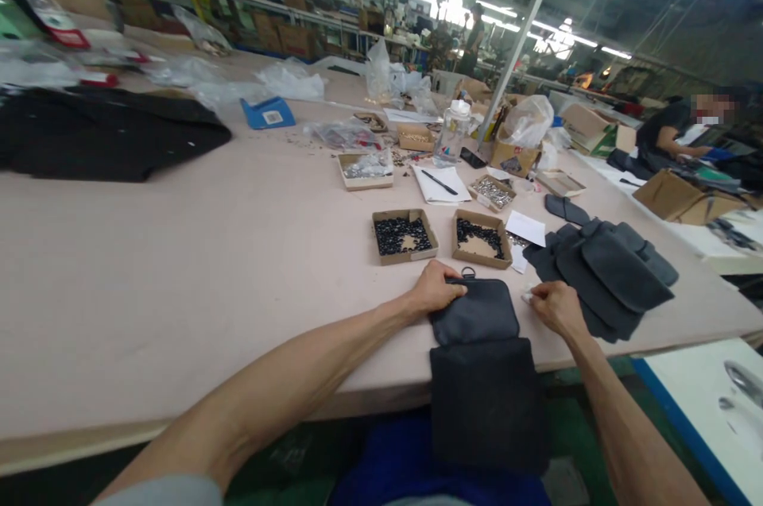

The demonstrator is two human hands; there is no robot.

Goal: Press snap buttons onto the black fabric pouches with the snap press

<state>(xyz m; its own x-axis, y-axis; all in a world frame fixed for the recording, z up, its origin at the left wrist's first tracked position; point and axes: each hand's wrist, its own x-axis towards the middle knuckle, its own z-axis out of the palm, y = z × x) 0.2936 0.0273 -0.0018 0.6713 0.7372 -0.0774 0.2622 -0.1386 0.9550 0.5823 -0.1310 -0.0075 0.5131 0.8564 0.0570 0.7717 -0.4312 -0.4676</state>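
Note:
A dark grey bag piece [477, 312] lies at the table's front edge, its lower panel [487, 403] hanging down over the edge. My left hand [438, 288] grips the upper left corner of this piece, thumb on top. A small metal ring [468, 272] sticks out at its top edge. Right of the piece, my right hand [559, 307] is closed in a pinch on a small white object [527, 295], too small to name. Beside that hand is a stack of similar dark bag pieces [620, 276].
Two cardboard trays [411, 256] [482, 258] of small black parts stand just beyond the bag piece. Farther back are a tray of metal parts [493, 192], paper with a pen [439, 182] and a clear bottle [453, 133]. Black fabric [107, 133] lies far left. Another person [673, 129] sits at right.

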